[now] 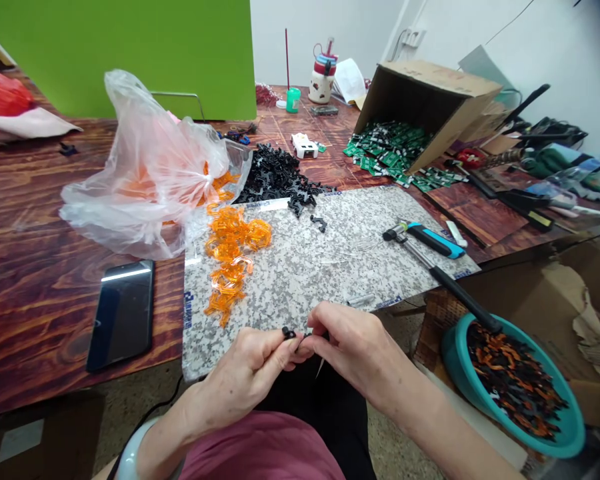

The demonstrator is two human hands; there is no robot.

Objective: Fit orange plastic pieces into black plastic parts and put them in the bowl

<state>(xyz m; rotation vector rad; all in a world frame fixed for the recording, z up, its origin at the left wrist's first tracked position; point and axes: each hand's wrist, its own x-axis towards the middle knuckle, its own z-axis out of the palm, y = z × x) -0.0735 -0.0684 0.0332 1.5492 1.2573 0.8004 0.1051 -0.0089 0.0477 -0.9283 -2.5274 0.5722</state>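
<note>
My left hand (255, 363) pinches a small black plastic part (289, 332) just past the near edge of the speckled board (300, 267). Close against it, my right hand (353, 340) has its fingers pressed together at the other end of the same part, and a thin pale sliver juts down below them. My fingers hide most of the part. On the board lie orange translucent plastic pieces (227, 247) to the left and one loose black piece (320, 223). Behind them is a heap of similar black pieces (275, 175).
A clear plastic bag (150, 167) and a phone (120, 313) are at left. A hammer (443, 277) and a blue-handled tool (435, 240) lie right. A teal basin (517, 387) holds black and orange parts. A tipped cardboard box (430, 80) spills green circuit boards (395, 150).
</note>
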